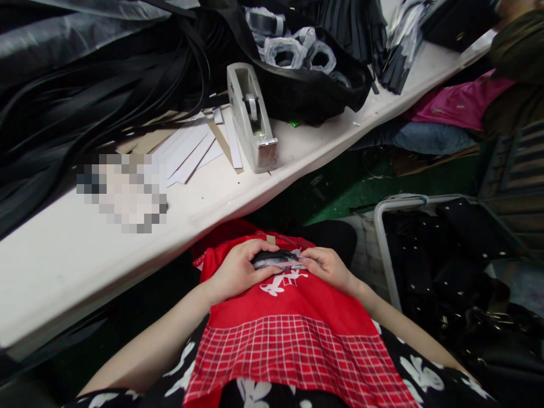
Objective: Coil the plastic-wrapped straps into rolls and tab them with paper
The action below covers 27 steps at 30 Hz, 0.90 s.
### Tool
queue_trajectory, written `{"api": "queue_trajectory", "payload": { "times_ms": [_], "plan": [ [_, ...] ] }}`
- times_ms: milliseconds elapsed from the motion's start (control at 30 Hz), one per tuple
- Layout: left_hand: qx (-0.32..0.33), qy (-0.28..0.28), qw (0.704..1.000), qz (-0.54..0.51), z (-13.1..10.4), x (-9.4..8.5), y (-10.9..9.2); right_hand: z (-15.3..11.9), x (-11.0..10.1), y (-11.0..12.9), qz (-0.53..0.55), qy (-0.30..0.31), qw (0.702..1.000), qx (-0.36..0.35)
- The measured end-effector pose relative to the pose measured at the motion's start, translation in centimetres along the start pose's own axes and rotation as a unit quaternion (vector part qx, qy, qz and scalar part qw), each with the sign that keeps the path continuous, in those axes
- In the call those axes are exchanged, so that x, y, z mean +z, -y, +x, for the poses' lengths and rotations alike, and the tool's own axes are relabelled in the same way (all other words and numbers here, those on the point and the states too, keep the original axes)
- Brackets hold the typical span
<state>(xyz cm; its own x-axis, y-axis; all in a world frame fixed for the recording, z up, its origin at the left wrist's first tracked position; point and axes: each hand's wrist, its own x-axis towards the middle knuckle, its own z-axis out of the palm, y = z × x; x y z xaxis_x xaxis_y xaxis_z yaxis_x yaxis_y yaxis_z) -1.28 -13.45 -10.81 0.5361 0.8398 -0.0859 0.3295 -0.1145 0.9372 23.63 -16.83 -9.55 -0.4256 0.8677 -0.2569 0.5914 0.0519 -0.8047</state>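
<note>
A small black bundle in clear wrapping [275, 259] lies over the lap, in front of a red apron [293, 306] with a white print and a checked lower part. My left hand [244, 263] is closed round the bundle's left end, thumb below and fingers above. At its right end my right hand [325, 266] pinches the edge, where a thin pinkish strip shows. The undersides of both hands and the back of the bundle are hidden.
On the white table [191, 226] stand a grey tape dispenser [250, 119], paper strips [191, 150], black straps [106, 85] and wrapped rolls [284, 52]. A metal-framed cart [385, 249] with black items is at right. Another person's sleeve [518, 51] shows at upper right.
</note>
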Motion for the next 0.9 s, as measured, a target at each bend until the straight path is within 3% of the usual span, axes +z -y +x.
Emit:
{"api": "queue_trajectory", "payload": {
  "times_ms": [500,900],
  "plan": [
    [0.005,-0.018,1.0,0.005,-1.5,-0.3,1.3,1.0,0.9,0.8,-0.046,0.013,0.999,-0.023],
    [0.003,-0.025,1.0,-0.01,-1.2,-0.6,1.3,1.1,0.9,0.8,-0.068,0.007,0.997,-0.019]
  ]
}}
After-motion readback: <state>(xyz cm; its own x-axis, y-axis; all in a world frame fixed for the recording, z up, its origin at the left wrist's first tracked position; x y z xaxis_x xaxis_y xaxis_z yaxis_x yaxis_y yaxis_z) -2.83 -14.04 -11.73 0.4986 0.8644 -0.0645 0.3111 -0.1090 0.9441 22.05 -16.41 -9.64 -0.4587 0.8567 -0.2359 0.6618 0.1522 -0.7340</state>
